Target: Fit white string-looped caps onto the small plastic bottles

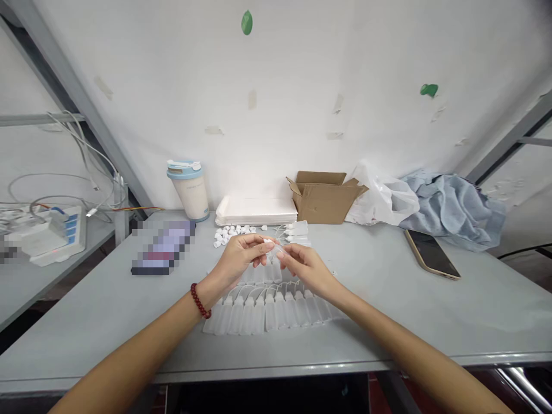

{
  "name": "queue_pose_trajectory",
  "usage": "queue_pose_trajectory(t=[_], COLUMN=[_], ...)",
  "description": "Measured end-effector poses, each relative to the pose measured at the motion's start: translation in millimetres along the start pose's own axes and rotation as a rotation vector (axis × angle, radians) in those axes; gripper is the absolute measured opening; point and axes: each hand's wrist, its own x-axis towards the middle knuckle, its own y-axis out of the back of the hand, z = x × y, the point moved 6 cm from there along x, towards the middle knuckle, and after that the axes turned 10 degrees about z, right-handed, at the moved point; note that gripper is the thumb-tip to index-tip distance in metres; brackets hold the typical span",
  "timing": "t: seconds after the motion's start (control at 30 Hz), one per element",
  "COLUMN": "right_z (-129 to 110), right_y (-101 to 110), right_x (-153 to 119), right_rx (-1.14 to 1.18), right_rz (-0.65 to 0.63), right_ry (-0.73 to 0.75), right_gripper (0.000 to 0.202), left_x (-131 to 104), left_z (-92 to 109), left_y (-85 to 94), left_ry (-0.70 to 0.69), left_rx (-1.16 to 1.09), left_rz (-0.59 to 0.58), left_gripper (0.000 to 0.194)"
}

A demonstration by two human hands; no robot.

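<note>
Fingers of your left hand (pixel 241 256) and right hand (pixel 308 267) come together over the middle of the counter (pixel 388 336), pinched narrow on a small translucent piece (pixel 278 251) held between them, above the bottles. It looks like one more bottle being worked at its neck or tip, though your fingers cover so much that you cannot tell whether a cap is on it, or which hand has which end.

Below your wrists, a front row of translucent bottles (pixel 250 317) lies side by side on the counter, necks pointing away from you, thin pale stems curving from them. A second group (pixel 272 273) lies just behind, partly hidden by your hands, and a few more bottles (pixel 297 229) lie farther back to the right. White caps (pixel 233 233) sit in a loose heap beyond your left hand, in front of the white stack (pixel 259 211) and near the cardboard box (pixel 321 204).

The step in hand seems to be fitting or adjusting a small part on a single bottle. The next move likely calls for one hand to steady the body while the other lines up the tip and presses or turns gently, since the thin plastic would probably give under a hard squeeze
</note>
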Motion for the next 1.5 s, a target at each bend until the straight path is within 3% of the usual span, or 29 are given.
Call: queue_pose_trajectory(t=[0.2, 0.27, 0.37, 0.43, 0.53, 0.7, 0.83, 0.9, 0.93, 1.03, 1.13, 1.23, 1.4, 1.5], right_z=[-16, -22, -28, -29, -27, -23, -14, -9, -8, -8, -16, -24, -35, -35], right_y=[4, 4, 8, 11, 15, 18, 15, 10, 9, 13, 17, 20, 18, 15], right_x=[-9, -13, -15, -13, -8, -1, 3, 4, 5, 5, 1, -4, -12, -15], right_rx=[-0.707, -0.782, -0.716, -0.611, -0.443, -0.219, 0.04, 0.159, 0.189, 0.133, -0.054, -0.199, -0.446, -0.551], right_rz=[0.292, 0.356, 0.393, 0.375, 0.3, 0.175, 0.074, 0.016, 0.007, 0.084, 0.181, 0.262, 0.34, 0.344], right_ry=[0.616, 0.733, 0.776, 0.744, 0.626, 0.374, 0.095, -0.016, -0.043, 0.014, 0.183, 0.375, 0.787, 0.875], right_gripper=[0.031, 0.03, 0.026, 0.025, 0.024, 0.034, 0.039, 0.041, 0.041, 0.041, 0.036, 0.023, 0.018, 0.019], left_x=[1, 0, -3, -5, -8, -19, -35, -39, -38, -27, -16, -12, -11, -12], left_z=[-4, -4, -6, -9, -5, 13, 29, 31, 30, 27, 19, 12, 4, 1], left_y=[-0.2, -3.1, -11.0, -15.2, -14.8, -14.6, -19.0, -19.8, -19.6, -16.7, -13.1, -13.7, -15.9, -16.8], left_ry=[0.019, 0.029, 0.083, 0.108, -0.01, -0.428, -0.901, -1.033, -1.036, -0.803, -0.43, -0.163, 0.064, 0.125], left_rx=[0.117, 0.157, 0.161, 0.151, 0.198, 0.506, 0.633, 0.671, 0.688, 0.679, 0.571, 0.404, 0.076, -0.009], left_rz=[0.029, -0.028, -0.168, -0.223, -0.135, 0.08, 0.174, 0.189, 0.183, 0.114, 0.014, -0.121, -0.264, -0.27], left_gripper=[0.027, 0.032, 0.039, 0.043, 0.046, 0.037, 0.023, 0.019, 0.018, 0.022, 0.03, 0.038, 0.04, 0.04])
